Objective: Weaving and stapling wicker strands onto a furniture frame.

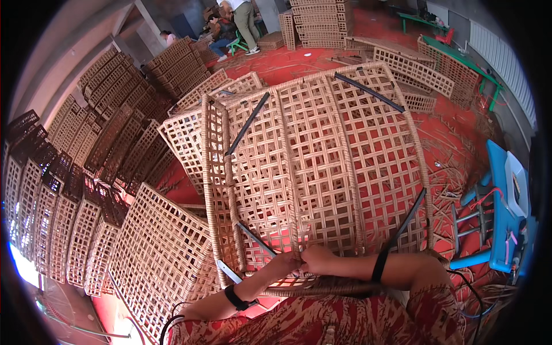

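Observation:
A large woven rattan frame [313, 158] stands tilted before me, its open lattice crossed by thick wrapped ribs. Dark bars [369, 92] run diagonally across its corners. At the near edge, by the lower end of a rib, my left hand [284, 266] and my right hand [319, 260] meet with fingers closed. They seem to pinch a thin piece of strand at the wrapped edge, but it is too small to make out. Both wrists wear black bands.
Another lattice panel [164, 253] leans at the left, in front of stacked woven pieces [54, 221]. A blue stool [499, 213] with a white tray [517, 181] stands at the right. Scrap strands litter the red floor [454, 135]. Two people [244, 26] are at the back.

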A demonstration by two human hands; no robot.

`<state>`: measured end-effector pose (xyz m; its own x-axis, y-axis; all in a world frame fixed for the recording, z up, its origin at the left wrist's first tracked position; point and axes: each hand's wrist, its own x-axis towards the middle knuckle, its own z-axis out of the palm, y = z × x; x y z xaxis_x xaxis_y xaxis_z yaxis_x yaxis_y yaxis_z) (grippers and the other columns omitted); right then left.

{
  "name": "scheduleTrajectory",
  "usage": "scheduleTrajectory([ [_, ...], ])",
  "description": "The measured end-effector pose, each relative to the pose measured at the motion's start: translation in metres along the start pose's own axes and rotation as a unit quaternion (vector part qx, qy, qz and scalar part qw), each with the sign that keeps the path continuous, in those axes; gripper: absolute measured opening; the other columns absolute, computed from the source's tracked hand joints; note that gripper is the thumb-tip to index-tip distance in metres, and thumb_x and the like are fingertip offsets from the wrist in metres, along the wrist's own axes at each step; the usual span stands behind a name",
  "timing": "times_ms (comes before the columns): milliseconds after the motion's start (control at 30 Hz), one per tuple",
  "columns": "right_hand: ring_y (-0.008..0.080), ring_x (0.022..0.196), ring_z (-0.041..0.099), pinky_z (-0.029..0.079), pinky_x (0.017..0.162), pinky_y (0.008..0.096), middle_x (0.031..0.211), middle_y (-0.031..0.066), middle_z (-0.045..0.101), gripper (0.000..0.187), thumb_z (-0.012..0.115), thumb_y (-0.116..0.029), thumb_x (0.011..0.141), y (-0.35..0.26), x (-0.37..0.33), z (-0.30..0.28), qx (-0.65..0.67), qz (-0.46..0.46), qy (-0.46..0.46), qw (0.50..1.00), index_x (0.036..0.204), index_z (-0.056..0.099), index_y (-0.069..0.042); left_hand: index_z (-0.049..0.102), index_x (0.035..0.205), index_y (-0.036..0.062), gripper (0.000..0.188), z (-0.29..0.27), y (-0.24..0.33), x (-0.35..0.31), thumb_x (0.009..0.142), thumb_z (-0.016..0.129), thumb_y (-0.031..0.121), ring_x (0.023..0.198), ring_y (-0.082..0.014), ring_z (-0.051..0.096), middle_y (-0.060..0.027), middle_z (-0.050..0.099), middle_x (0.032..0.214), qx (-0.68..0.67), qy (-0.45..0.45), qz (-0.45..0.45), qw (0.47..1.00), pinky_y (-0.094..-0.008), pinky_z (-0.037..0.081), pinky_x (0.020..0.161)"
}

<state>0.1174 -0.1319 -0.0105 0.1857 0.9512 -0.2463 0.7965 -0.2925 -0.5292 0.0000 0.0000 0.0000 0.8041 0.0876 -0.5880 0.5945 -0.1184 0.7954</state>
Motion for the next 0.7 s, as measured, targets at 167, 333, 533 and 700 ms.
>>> scheduleTrajectory([
  [167, 0.036, 0.081, 0.064, 0.052, 0.074, 0.0462, 0.08, 0.0192, 0.065, 0.027, 0.065, -0.024, 0.07, 0.0, -0.012, 0.009, 0.021, -0.018, -0.007, 1.0, 0.082, 0.067, 0.0, 0.059, 0.107, 0.0022, 0.02, 0.015, -0.009, -0.008, 0.092, 0.056, 0.016, 0.075, -0.0132, 0.06, -0.004, 0.064, 0.085, -0.022, 0.0, 0.026, 0.999, -0.0273, 0.049, 0.067],
  [333, 0.0377, 0.075, 0.064, 0.051, 0.069, 0.0467, 0.074, 0.0216, 0.063, 0.03, 0.068, -0.03, 0.071, 0.001, -0.013, 0.007, 0.044, -0.036, 0.024, 0.998, 0.077, 0.066, 0.0, 0.057, 0.108, 0.0017, 0.021, 0.01, -0.023, 0.003, 0.092, 0.056, 0.015, 0.077, -0.0135, 0.061, -0.0055, 0.064, 0.088, -0.006, -0.012, 0.049, 0.999, -0.0282, 0.05, 0.069],
  [533, 0.0366, 0.075, 0.064, 0.051, 0.068, 0.0461, 0.076, 0.0198, 0.065, 0.027, 0.064, -0.029, 0.073, 0.0, -0.018, 0.011, 0.03, -0.013, -0.012, 0.999, 0.079, 0.066, -0.002, 0.059, 0.104, 0.0011, 0.019, 0.013, -0.029, 0.003, 0.09, 0.057, 0.013, 0.076, -0.0131, 0.061, -0.0067, 0.065, 0.087, 0.029, -0.003, 0.082, 0.996, -0.0279, 0.05, 0.069],
  [700, 0.0336, 0.072, 0.065, 0.051, 0.066, 0.0445, 0.076, 0.017, 0.065, 0.024, 0.062, -0.029, 0.074, 0.008, -0.014, 0.021, 0.043, -0.051, -0.013, 0.998, 0.078, 0.067, -0.006, 0.06, 0.096, 0.0009, 0.013, 0.011, -0.028, 0.003, 0.088, 0.058, 0.011, 0.073, -0.0128, 0.06, -0.0067, 0.064, 0.08, 0.029, -0.012, 0.069, 0.997, -0.0278, 0.049, 0.066],
])
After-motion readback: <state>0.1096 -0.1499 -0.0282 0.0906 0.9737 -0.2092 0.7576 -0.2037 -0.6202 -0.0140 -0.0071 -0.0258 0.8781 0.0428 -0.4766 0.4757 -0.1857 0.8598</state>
